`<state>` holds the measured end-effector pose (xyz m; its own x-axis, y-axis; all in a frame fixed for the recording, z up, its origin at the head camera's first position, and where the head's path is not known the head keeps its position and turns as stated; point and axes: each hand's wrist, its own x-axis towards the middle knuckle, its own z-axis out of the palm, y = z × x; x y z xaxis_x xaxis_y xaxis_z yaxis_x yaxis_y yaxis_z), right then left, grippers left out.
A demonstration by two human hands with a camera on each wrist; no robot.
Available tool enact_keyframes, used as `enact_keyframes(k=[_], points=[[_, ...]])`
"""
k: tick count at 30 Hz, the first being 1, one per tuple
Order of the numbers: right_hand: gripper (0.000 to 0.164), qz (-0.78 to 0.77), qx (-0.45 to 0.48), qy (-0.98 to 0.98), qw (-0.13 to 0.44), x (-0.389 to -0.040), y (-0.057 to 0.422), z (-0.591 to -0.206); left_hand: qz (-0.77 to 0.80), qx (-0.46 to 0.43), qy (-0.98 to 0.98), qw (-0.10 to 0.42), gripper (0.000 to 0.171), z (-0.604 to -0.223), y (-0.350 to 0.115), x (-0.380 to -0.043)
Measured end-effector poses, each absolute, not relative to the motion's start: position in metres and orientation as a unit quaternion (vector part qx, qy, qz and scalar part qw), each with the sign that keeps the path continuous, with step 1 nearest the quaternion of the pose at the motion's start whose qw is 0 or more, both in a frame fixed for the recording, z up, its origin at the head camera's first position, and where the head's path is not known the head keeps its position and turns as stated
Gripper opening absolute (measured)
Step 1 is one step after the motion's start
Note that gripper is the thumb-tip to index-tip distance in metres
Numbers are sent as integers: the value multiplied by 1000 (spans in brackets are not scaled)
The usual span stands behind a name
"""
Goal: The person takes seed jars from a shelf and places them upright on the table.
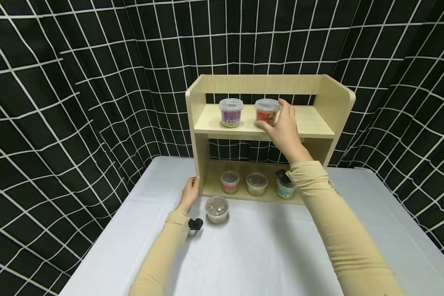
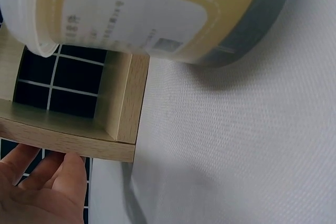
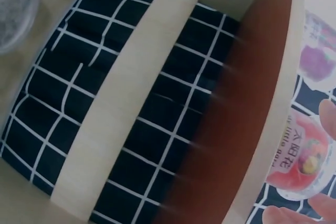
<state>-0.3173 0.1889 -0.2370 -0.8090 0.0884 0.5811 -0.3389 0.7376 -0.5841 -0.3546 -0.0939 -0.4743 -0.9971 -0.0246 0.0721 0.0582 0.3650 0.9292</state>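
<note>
Right hand (image 1: 286, 130): thumb and fingers grip the red tub (image 1: 265, 116), which is upright near the front edge of the upper shelf (image 1: 312, 120). Left hand (image 1: 188, 194): fingers extended, tips against the outer face of the left side panel (image 1: 195, 94).

Clearances: a gap separates the red tub from the purple tub (image 1: 231, 117) to its left; bare board lies between the right hand and the right side panel (image 1: 334, 105). Below, a pink tub (image 1: 230, 183), cream tub (image 1: 257, 186) and teal tub (image 1: 285, 190) stand apart along the lower shelf (image 1: 240, 165). The yellow-labelled tub (image 2: 147, 14) is just in front of the unit's lower left corner.

Surface: white cloth (image 1: 244, 255), lightly creased. Room: black curtain (image 1: 59, 123) with white grid lines, behind and at both sides.
</note>
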Motion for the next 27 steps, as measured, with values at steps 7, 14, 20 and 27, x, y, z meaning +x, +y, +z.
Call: enact_keyframes(k=[7,14,20,27], points=[[85,363,67,-881,295,-321,192,-240,-565,-11,-824,42,56,-474,-93,-357],[85,358,66,-879,308,-325,192,-245,-560,-13,-827,44,57,-472,-92,-357],[80,370,66,-867,327,-328,192,-249,-560,-18,-827,45,58,-473,-91,-358],[71,379,75,-858,340,-330,190,-249,-563,-11,-825,47,53,-477,-92,-356]])
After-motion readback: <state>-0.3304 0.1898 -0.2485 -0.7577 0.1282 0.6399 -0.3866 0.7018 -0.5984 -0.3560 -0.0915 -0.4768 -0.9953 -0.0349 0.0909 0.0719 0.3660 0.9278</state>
